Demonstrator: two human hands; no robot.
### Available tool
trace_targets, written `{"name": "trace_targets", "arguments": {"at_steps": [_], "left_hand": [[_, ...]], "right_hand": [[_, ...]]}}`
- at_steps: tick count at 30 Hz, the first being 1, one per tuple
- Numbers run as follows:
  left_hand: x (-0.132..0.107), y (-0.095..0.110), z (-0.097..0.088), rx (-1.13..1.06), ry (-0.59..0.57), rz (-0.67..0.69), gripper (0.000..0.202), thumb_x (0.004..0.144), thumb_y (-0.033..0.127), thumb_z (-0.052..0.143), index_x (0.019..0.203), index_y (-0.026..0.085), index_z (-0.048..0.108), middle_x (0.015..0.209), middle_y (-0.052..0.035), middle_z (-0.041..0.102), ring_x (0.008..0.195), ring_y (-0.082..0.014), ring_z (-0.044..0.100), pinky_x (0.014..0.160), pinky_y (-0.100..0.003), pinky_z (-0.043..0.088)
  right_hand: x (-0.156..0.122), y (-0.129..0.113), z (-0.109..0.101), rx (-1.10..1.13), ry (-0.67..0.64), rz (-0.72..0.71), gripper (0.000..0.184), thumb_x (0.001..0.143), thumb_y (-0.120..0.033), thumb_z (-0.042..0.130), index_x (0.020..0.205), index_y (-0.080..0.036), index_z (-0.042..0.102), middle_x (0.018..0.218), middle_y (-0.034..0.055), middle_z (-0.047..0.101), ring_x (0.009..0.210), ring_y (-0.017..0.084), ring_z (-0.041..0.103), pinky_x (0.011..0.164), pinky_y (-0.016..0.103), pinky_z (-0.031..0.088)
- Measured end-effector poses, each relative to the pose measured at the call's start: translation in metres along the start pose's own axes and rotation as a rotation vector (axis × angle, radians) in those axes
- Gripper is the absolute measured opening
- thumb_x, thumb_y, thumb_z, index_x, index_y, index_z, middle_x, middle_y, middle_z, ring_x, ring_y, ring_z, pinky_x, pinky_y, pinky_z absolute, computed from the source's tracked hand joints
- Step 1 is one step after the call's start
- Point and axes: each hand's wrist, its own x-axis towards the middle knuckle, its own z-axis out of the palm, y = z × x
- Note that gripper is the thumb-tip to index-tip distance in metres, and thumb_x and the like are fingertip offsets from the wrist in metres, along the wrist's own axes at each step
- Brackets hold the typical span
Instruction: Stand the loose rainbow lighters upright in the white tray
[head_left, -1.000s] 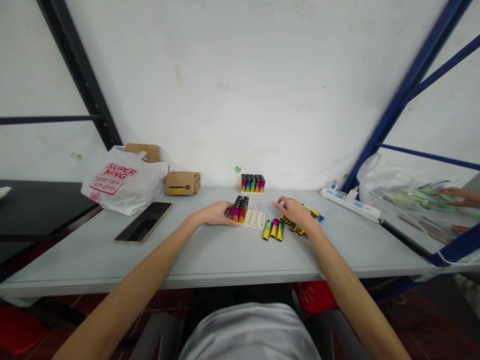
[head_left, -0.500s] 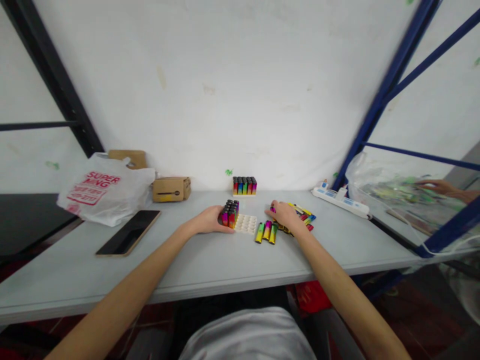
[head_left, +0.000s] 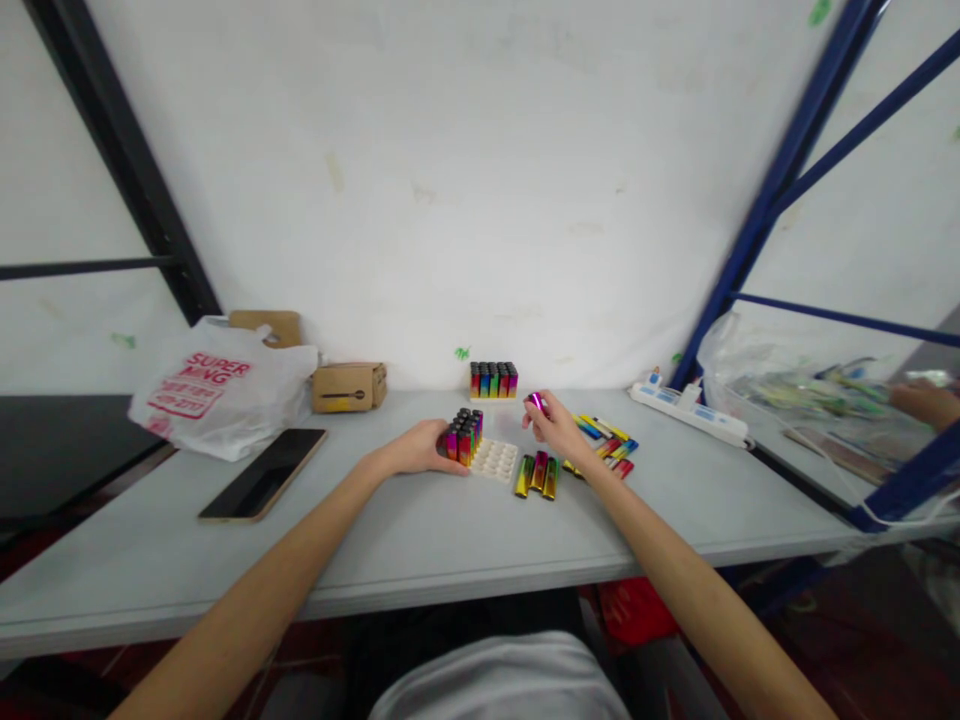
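My left hand (head_left: 420, 448) is wrapped round the left end of a white holed tray (head_left: 498, 461), thumb along the front and fingers partly hidden behind. Several shiny rainbow lighters (head_left: 464, 440) with black tops stand upright in that end; the holes on the right show bare. Just beyond the tray's right side, above the table, my right hand (head_left: 553, 425) pinches a purple lighter (head_left: 536, 401). Below it lie three loose lighters (head_left: 538, 475) side by side. More loose lighters (head_left: 616, 445) form a pile to the right, partly covered by my wrist.
A second filled lighter tray (head_left: 493, 381) stands against the wall. Leftward are a phone (head_left: 262, 474), a cardboard box (head_left: 349, 387) and a white plastic bag (head_left: 225, 385). A power strip (head_left: 690, 411) lies at the right by a blue frame (head_left: 750, 260); another person's hand (head_left: 926, 400) shows beyond.
My right hand has lifted from the loose pile with a purple lighter and moved slightly back and left. My left hand keeps its hold on the tray. The view has shifted a little.
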Motion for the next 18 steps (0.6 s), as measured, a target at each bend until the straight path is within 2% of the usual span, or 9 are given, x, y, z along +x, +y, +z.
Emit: {"name": "trace_targets", "arguments": {"at_steps": [2,4,8,12,15,18], "left_hand": [[0.000,0.000,0.000,0.031,0.004,0.001,0.071,0.053,0.072,0.077,0.096,0.016,0.067,0.088,-0.0046,0.069,0.082,-0.0264,0.062,0.069,-0.031,0.043],[0.000,0.000,0.001,0.053,0.007,0.005,0.071,0.054,0.072,0.077,0.098,0.016,0.067,0.090,-0.0052,0.070,0.082,-0.0266,0.062,0.070,-0.031,0.044],[0.000,-0.001,0.001,0.046,0.013,0.016,0.071,0.054,0.071,0.077,0.099,0.017,0.067,0.090,-0.0051,0.070,0.082,-0.0270,0.063,0.071,-0.031,0.044],[0.001,-0.003,0.002,0.032,0.011,0.010,0.070,0.052,0.071,0.078,0.095,0.017,0.067,0.089,-0.0047,0.071,0.082,-0.0272,0.063,0.071,-0.031,0.044],[0.002,-0.003,0.002,0.032,0.023,0.009,0.069,0.051,0.071,0.078,0.094,0.017,0.068,0.088,-0.0048,0.071,0.082,-0.0273,0.063,0.070,-0.031,0.044],[0.002,-0.003,0.002,0.034,0.023,0.009,0.069,0.051,0.071,0.078,0.093,0.017,0.068,0.086,-0.0045,0.071,0.082,-0.0278,0.064,0.070,-0.031,0.045]], "right_hand": [[-0.002,-0.003,0.007,0.023,0.005,0.015,0.043,0.093,-0.063,0.043,0.095,-0.022,0.053,0.065,-0.0052,0.056,0.049,0.010,0.043,0.049,0.021,0.036],[-0.005,-0.006,0.012,-0.023,0.024,0.025,0.046,0.093,-0.064,0.042,0.084,-0.021,0.054,0.061,-0.0048,0.052,0.052,0.011,0.043,0.052,0.022,0.035],[-0.009,-0.016,0.021,-0.184,0.083,0.007,0.051,0.093,-0.061,0.042,0.063,-0.020,0.044,0.057,-0.0040,0.043,0.058,0.012,0.040,0.056,0.025,0.030],[-0.011,-0.018,0.028,-0.254,0.095,0.032,0.046,0.091,-0.051,0.045,0.058,-0.020,0.035,0.056,-0.0049,0.032,0.056,0.010,0.033,0.055,0.026,0.022],[-0.011,-0.015,0.030,-0.306,0.043,0.012,0.037,0.087,-0.038,0.046,0.057,-0.020,0.035,0.055,-0.0049,0.032,0.056,0.010,0.033,0.055,0.026,0.021],[-0.012,-0.014,0.028,-0.331,0.022,-0.013,0.032,0.086,-0.033,0.045,0.057,-0.020,0.037,0.055,-0.0047,0.035,0.057,0.011,0.036,0.055,0.026,0.022]]}}
